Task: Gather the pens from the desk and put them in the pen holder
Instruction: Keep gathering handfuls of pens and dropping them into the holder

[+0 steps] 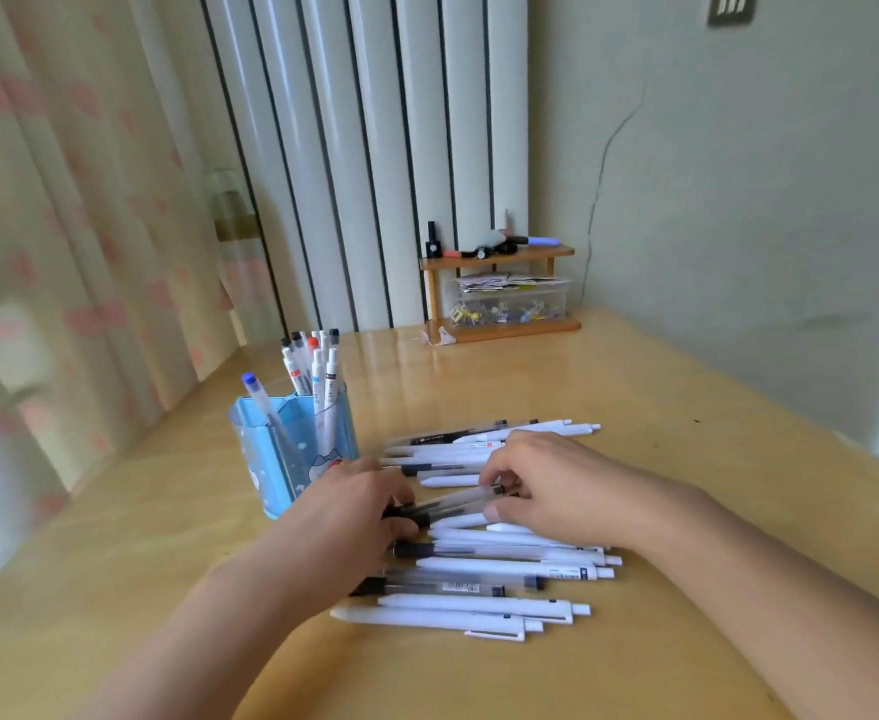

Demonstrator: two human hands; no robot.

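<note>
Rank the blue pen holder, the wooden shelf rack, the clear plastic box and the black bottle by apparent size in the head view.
1. Blue pen holder, though nearness to the camera inflates it.
2. Wooden shelf rack.
3. Clear plastic box, inside the rack.
4. Black bottle, on top.

A row of white and clear plastic pens (494, 563) lies on the wooden desk (686, 459). The blue pen holder (291, 449) stands just left of the row, with pens in it. Both hands rest on the row. A small wooden shelf (499, 288) stands far behind.
</note>
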